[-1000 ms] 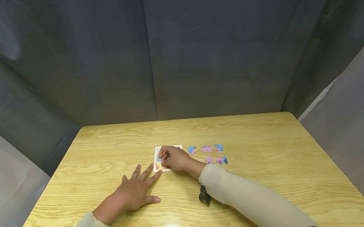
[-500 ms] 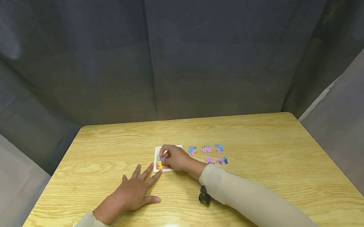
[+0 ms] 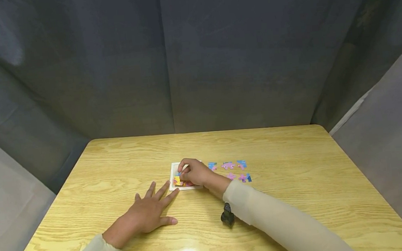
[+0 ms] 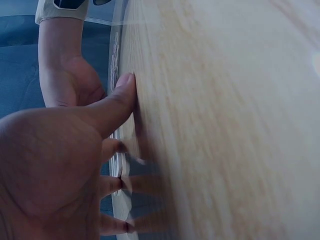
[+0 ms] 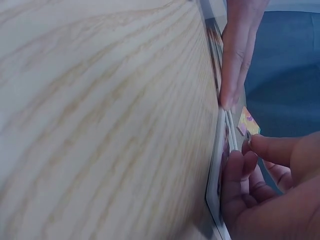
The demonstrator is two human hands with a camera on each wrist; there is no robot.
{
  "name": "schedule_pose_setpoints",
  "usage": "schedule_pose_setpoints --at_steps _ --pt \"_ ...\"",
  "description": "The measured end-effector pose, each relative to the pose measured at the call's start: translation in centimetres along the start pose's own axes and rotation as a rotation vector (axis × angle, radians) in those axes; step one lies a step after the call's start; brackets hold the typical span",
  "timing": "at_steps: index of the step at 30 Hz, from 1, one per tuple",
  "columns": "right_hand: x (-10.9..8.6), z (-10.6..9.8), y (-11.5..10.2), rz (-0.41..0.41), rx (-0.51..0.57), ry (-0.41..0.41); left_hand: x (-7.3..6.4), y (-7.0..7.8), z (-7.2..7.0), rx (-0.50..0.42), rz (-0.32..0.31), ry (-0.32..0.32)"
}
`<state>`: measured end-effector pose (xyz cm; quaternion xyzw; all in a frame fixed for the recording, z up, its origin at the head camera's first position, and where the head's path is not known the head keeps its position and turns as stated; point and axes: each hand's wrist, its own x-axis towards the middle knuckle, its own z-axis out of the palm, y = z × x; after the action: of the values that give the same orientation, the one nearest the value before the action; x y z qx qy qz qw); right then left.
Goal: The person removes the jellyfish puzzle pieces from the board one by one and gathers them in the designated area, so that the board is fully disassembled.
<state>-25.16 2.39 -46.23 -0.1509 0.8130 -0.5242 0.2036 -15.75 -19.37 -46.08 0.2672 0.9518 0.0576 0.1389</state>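
A small yellow and pink jigsaw piece (image 5: 248, 121) is pinched between the thumb and finger of my right hand (image 3: 197, 174). It sits tilted over the lower left part of a white-bordered puzzle tray (image 3: 171, 184). In the right wrist view the piece stands raised above the tray's edge, and the other fingers curl beside the tray. My left hand (image 3: 147, 213) lies spread on the table, palm down, with two fingertips at the tray's lower left corner. Pink and orange puzzle artwork (image 3: 188, 184) shows along the tray's bottom, partly hidden by my right hand.
Right of the tray, loose jigsaw pieces lie in two rows: blue and pink ones, such as a pink piece with eyes (image 3: 228, 165), behind, and purple ones (image 3: 242, 178) in front. The wooden table (image 3: 277, 151) ends at dark curtains (image 3: 235, 59).
My right hand has drawn slightly up and to the right, and the yellow piece has shifted with it from the tray's lower left corner. My left hand has stayed still.
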Motion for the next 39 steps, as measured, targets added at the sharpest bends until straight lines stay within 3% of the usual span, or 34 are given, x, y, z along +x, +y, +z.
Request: schedule_pose_setpoints --at_steps 11,19,39 --pt "-0.2 -0.8 0.2 -0.031 0.039 -0.026 0.0 0.0 0.0 -0.004 0.004 0.003" --pt "-0.9 -1.9 0.6 -0.035 0.007 -0.026 0.0 0.0 0.1 -0.005 -0.012 -0.002" --pt "-3.8 -4.2 1.3 -0.051 -0.039 -0.02 0.0 -0.1 0.2 -0.016 -0.005 0.009"
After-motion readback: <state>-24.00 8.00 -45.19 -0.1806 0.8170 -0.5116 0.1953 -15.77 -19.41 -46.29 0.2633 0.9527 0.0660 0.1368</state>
